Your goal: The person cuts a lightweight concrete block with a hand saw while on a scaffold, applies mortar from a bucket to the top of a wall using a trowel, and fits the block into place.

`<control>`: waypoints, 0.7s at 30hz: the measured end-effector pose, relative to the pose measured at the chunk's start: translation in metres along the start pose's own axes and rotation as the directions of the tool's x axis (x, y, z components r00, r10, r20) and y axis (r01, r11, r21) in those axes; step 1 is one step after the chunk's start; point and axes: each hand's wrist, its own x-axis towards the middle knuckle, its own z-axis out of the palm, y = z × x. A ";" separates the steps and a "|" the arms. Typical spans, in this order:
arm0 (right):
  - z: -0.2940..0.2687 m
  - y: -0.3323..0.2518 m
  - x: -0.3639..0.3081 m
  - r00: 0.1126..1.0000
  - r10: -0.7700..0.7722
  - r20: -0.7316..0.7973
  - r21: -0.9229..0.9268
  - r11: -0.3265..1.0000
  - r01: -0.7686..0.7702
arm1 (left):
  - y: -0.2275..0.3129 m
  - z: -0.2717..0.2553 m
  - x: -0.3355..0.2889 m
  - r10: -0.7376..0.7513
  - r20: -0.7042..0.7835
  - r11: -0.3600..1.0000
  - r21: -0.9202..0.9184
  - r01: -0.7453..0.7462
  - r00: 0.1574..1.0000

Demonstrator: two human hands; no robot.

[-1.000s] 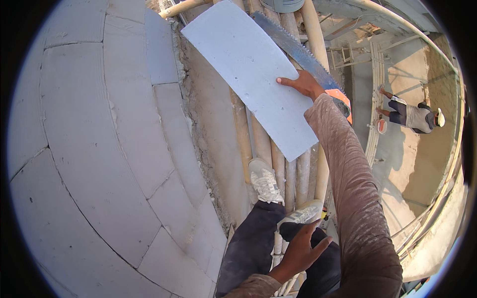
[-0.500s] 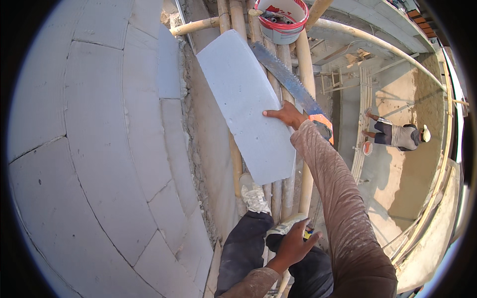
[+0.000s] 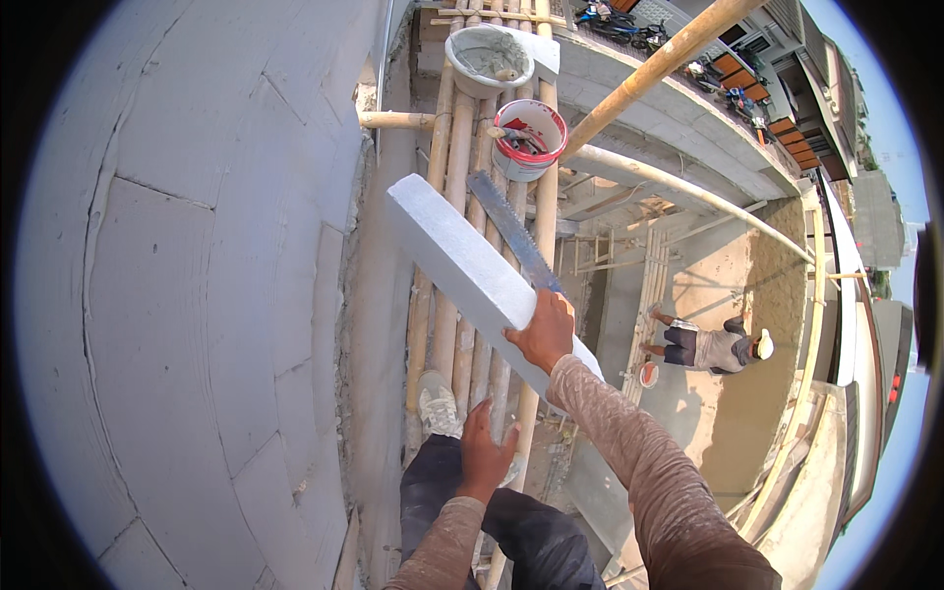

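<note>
A long white lightweight building block (image 3: 462, 261) stands tipped on edge over the bamboo poles, its narrow side toward me. My right hand (image 3: 546, 332) grips it near its lower right end, thumb on the near side and fingers over the far edge. Behind the block lies a hand saw (image 3: 516, 232) with a toothed blue-grey blade; its handle is hidden by my right hand and the block. My left hand (image 3: 486, 454) is empty, fingers apart, just below the block and above my legs.
Bamboo poles (image 3: 458, 177) form the narrow platform underfoot. On them stand a white bucket with a red rim (image 3: 531, 169) holding tools and a basin of grey mortar (image 3: 462, 84). A block wall (image 3: 167, 295) rises at left. Far below right, a person (image 3: 710, 349) works.
The block has turned from showing its broad face to showing its narrow edge, with my right hand still on it. My left hand has risen and spread its fingers. The view has shifted, bringing the basin in.
</note>
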 end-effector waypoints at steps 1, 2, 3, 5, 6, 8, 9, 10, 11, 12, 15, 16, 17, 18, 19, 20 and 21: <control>-0.016 0.004 -0.026 0.998 -0.063 -0.017 -0.049 0.997 0.062 | 0.010 -0.012 -0.002 0.089 -0.028 0.992 0.095 -0.086 0.996; -0.034 0.007 -0.048 0.991 -0.129 -0.029 -0.098 0.987 0.125 | 0.022 -0.024 -0.004 0.177 -0.051 0.967 0.195 -0.164 0.983; -0.058 0.010 -0.072 0.988 -0.155 -0.004 -0.138 0.979 0.153 | 0.040 -0.034 -0.006 0.200 0.023 0.955 0.218 -0.201 0.979; -0.095 0.022 -0.115 0.978 -0.196 0.072 -0.201 0.957 0.207 | 0.083 -0.050 -0.006 0.255 0.153 0.870 0.395 -0.296 0.955; -0.107 0.024 -0.133 0.965 -0.242 0.101 -0.232 0.938 0.259 | 0.102 -0.061 -0.004 0.275 0.221 0.804 0.480 -0.350 0.936; -0.127 0.024 -0.163 0.926 -0.340 0.161 -0.294 0.879 0.374 | 0.117 -0.086 0.001 0.279 0.339 0.683 0.588 -0.434 0.899; -0.137 0.021 -0.175 0.895 -0.383 0.230 -0.320 0.839 0.441 | 0.120 -0.099 0.000 0.269 0.395 0.616 0.630 -0.472 0.878; -0.145 0.018 -0.183 0.870 -0.416 0.264 -0.326 0.811 0.486 | 0.118 -0.108 -0.001 0.267 0.436 0.600 0.622 -0.502 0.859; -0.149 0.017 -0.192 0.841 -0.445 0.308 -0.321 0.783 0.533 | 0.109 -0.113 -0.004 0.252 0.479 0.588 0.614 -0.526 0.841; -0.152 0.015 -0.197 0.806 -0.474 0.354 -0.312 0.753 0.579 | 0.101 -0.117 -0.009 0.232 0.521 0.577 0.605 -0.548 0.821; -0.152 0.010 -0.197 0.697 -0.573 0.430 -0.257 0.663 0.703 | 0.079 -0.121 -0.026 0.231 0.495 0.768 0.436 -0.469 0.838; -0.145 0.009 -0.194 0.655 -0.611 0.445 -0.232 0.628 0.743 | 0.069 -0.122 -0.032 0.196 0.508 0.812 0.396 -0.429 0.839; -0.139 0.003 -0.188 0.611 -0.628 0.482 -0.253 0.567 0.784 | 0.059 -0.123 -0.037 0.190 0.455 0.829 0.400 -0.390 0.870; -0.129 -0.006 -0.181 0.564 -0.642 0.519 -0.269 0.504 0.821 | 0.050 -0.126 -0.043 0.181 0.401 0.845 0.404 -0.350 0.898; -0.119 -0.015 -0.175 0.519 -0.645 0.560 -0.283 0.440 0.852 | 0.041 -0.128 -0.047 0.169 0.350 0.863 0.399 -0.310 0.921; -0.112 -0.024 -0.167 0.484 -0.674 0.559 -0.259 0.413 0.873 | 0.038 -0.131 -0.050 0.115 0.318 0.881 0.406 -0.245 0.941; -0.104 -0.035 -0.157 0.447 -0.701 0.556 -0.234 0.384 0.893 | 0.035 -0.135 -0.050 0.059 0.286 0.894 0.411 -0.178 0.956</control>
